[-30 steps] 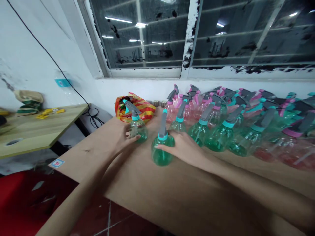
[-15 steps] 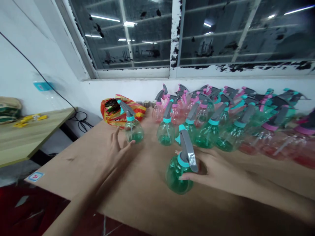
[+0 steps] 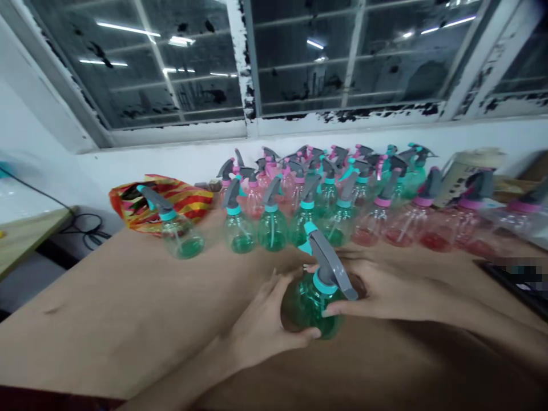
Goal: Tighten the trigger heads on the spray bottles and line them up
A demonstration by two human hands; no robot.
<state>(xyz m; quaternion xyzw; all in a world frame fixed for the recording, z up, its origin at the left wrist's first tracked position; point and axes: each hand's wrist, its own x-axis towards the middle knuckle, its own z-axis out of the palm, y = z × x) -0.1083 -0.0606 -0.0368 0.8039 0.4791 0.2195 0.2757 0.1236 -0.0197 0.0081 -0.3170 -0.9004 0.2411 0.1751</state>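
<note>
Between my two hands is a clear green spray bottle (image 3: pixel 319 302) with a turquoise collar and grey trigger head, tilted slightly. My right hand (image 3: pixel 368 291) grips it from the right, thumb in front, its other fingers mostly hidden behind. My left hand (image 3: pixel 269 314) curves round the left side, thumb across the lower front. Away to the left, another green spray bottle (image 3: pixel 184 240) stands by itself, leaning in view. Behind my hands, a row of similar spray bottles (image 3: pixel 242 231) with green bodies continues rightward into pink ones (image 3: pixel 400 225).
A red and yellow plastic bag (image 3: pixel 188 197) lies at the back left of the brown tabletop (image 3: pixel 107 319). More spray bottles crowd against the wall under the window. A pale carton (image 3: pixel 468 171) stands at the back right, and a dark flat object (image 3: pixel 514 285) lies near the right edge.
My left hand has left the lone spray bottle and come right, onto the bottle in my right hand. The view has swung right, bringing the carton and dark flat object into sight.
</note>
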